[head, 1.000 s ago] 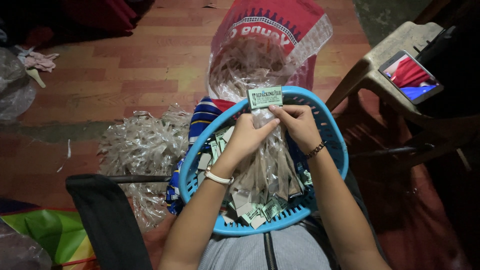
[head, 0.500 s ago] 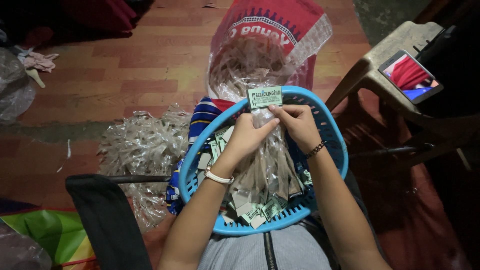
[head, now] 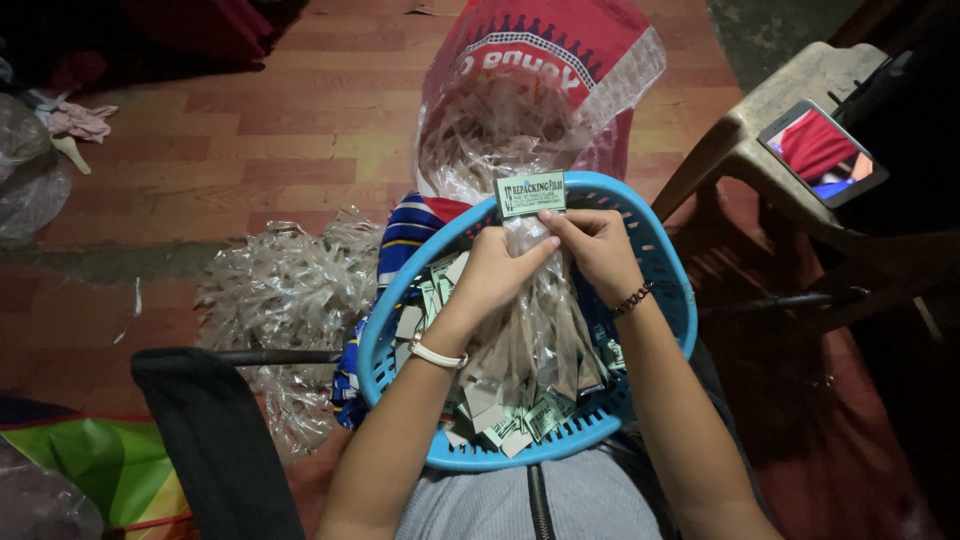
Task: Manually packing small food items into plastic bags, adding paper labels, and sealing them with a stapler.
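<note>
View from above of a person seated with a round blue plastic basket (head: 668, 300) on their lap, both bare forearms reaching into it.

At far left, a crumpled clear plastic bag (head: 28, 170) lies on the red-brown tiled floor (head: 230, 130), with a pink rag (head: 80, 120) beside it. Lower left, a dark chair back (head: 215, 450) stands over a green and yellow sheet (head: 100, 470). Next to the basket's left side sits a heap of clear plastic packets (head: 285, 290) on the floor.

The left hand (head: 495, 275), with a white bracelet at the wrist, is closed around a clear plastic packet (head: 530, 300) held upright over the basket. The right hand (head: 598, 245), with a dark beaded bracelet, pinches the top of the same packet, just under its small green printed paper header card (head: 530, 194). The two hands touch each other at the packet's neck. More packets and green cards (head: 520, 425) fill the basket below.

Behind the basket stands an open red sack (head: 560, 50) stuffed with clear packets. A striped blue cloth (head: 405, 235) shows at the basket's left edge.

At right, a beige plastic chair (head: 770, 110) holds a smartphone (head: 822, 152) with a lit screen.
</note>
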